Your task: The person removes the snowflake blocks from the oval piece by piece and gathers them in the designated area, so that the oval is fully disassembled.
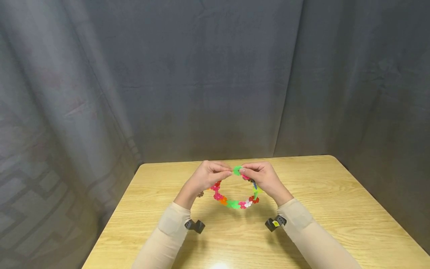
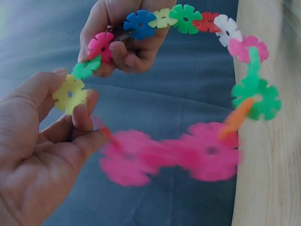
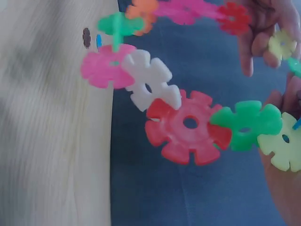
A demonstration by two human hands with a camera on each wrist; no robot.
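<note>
A ring of snowflake discs hangs above the middle of the wooden table, well clear of its edges. The left hand pinches a pale yellow disc; the right hand pinches the adjoining green disc.

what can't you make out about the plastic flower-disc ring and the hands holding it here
- Head view: the colourful ring of plastic flower-shaped discs is too small to count; its top ends hide behind the left hand and right hand.
- Left wrist view: the nearest pink discs are blurred, so their joints are unclear.
- Right wrist view: the right hand's grip is cut off by the frame edge; two small dark marks on the wooden table cannot be identified.
</note>
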